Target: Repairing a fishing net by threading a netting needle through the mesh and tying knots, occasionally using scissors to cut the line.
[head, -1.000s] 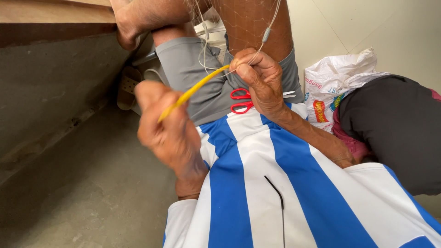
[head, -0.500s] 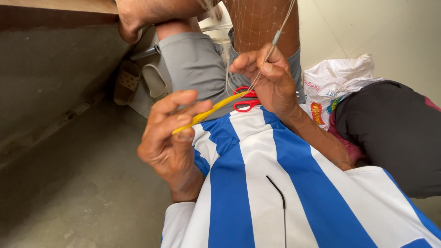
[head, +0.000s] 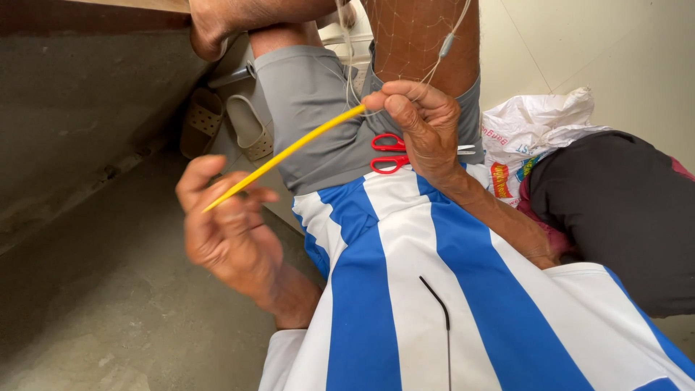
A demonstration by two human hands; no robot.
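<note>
My left hand [head: 228, 235] is smeared with blur at the middle left, so I can't tell how its fingers grip the yellow needle [head: 286, 153]. The netting [head: 416, 32] runs off the top edge, its mesh too fine to follow. My right hand [head: 423, 123] hides part of the red scissors [head: 387, 152].

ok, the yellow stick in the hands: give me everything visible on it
The yellow netting needle is a long, thin, straight strip, plain bright yellow, plastic by the look. It lies diagonally, its lower end by the fingers of the left hand, its upper end at the fingertips of the right hand, where it meets the fine pale fishing net hanging over the knee. The left hand is blurred, so its grip is unclear. No thread on the needle can be made out. Red scissors lie on the lap behind it.
</note>
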